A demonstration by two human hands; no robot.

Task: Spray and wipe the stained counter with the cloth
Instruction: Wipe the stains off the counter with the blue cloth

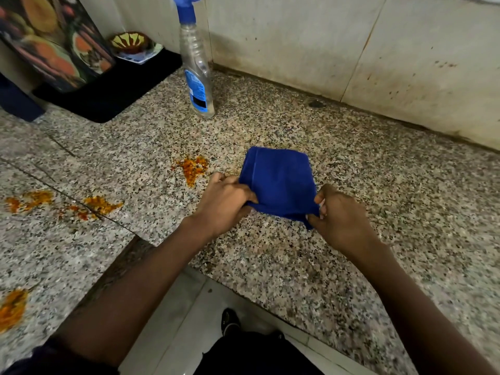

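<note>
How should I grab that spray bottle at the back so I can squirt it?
Take the spray bottle by its narrow neck just under the blue trigger head, coming from the front, your side. It stands upright close to the wall, so there is no room behind it. The neck looks slim enough for fingers to wrap, leaving one for the trigger.

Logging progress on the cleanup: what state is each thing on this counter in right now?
Cloth: folded, lying on counter, near corners pinched.
Left hand: gripping cloth's left corner.
Right hand: gripping cloth's right corner.
Spray bottle: upright, untouched, near the wall.
Orange stains: still unwiped, left of cloth.
Counter: stained, not yet wiped.
</note>
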